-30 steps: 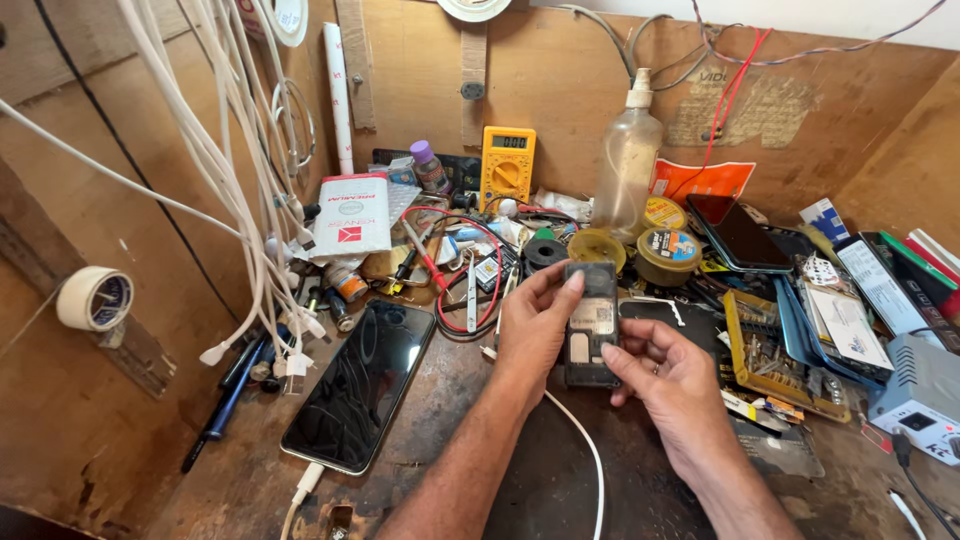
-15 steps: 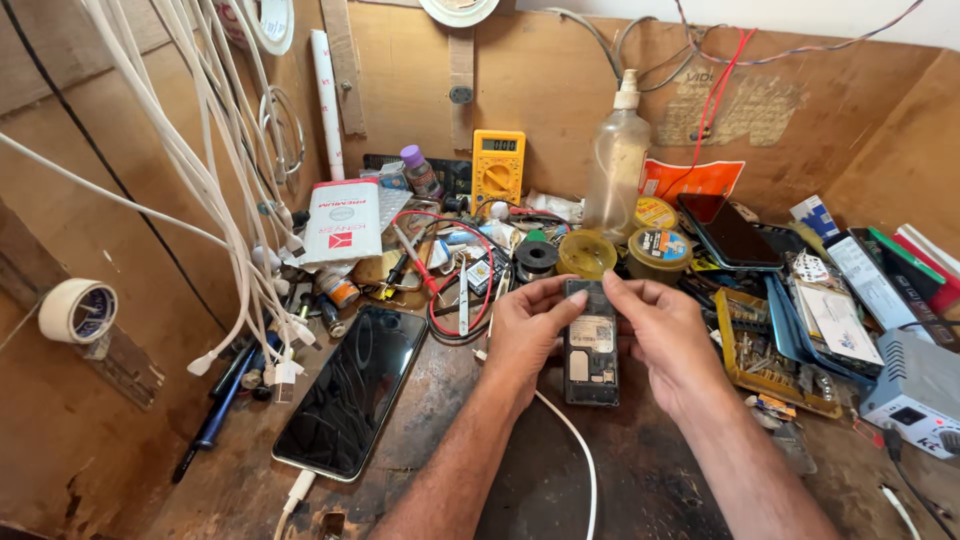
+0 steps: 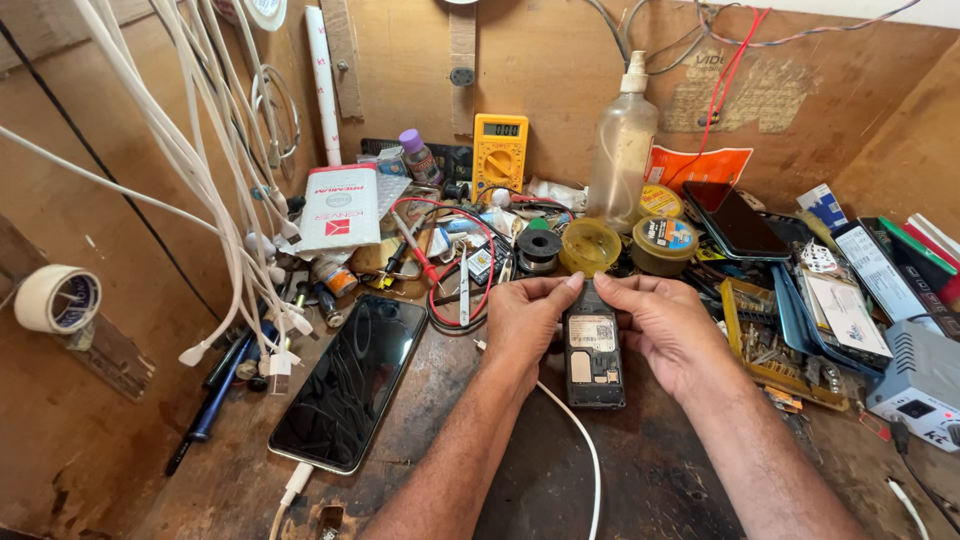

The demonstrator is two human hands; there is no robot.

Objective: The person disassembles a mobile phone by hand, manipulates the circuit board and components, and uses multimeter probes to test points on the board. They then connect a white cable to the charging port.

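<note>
We note both hands gripping the small opened phone [image 3: 592, 345], back up on the counter [image 3: 470, 470]. Its long axis runs away from us. Left hand [image 3: 522, 322] and right hand [image 3: 668, 328] flank it equally, fingers closed on its top corners, apparently pressing.

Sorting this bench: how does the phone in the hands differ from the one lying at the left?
The small dark opened phone is held by both hands, back cover off, insides showing. The large black glossy smartphone lies untouched, screen up, with a white cable at its lower end. Both rest on the wooden bench.
</note>
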